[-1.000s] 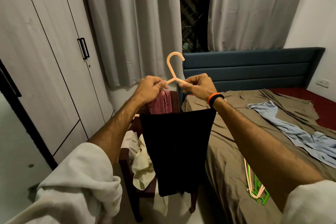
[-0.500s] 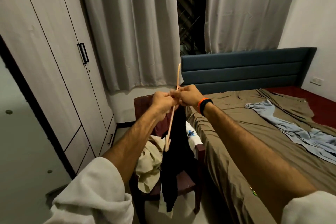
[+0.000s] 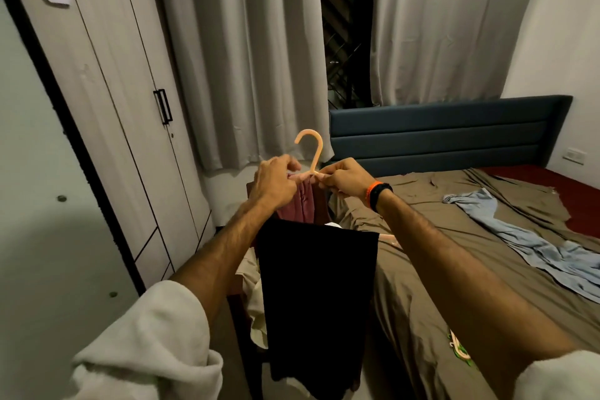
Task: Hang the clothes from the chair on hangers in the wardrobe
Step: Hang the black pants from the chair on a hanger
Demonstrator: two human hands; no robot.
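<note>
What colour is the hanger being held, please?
The hanger is pale peach-orange, seen in the head view.

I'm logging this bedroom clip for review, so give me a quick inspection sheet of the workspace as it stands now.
Surface: bed with brown sheet, rumpled.
Job's things: peach hanger held hook up; black garment draped over its bar, hanging flat; chair behind it with a maroon garment and cream clothes; wardrobe doors closed on the left.
Clutter: blue garment spread on the bed; spare hangers at the bed's near edge.
Grippers: left hand and right hand each pinch the hanger beside its hook.
Cables: nothing seen.
Surroundings: grey curtains, dark window gap, blue headboard.
</note>
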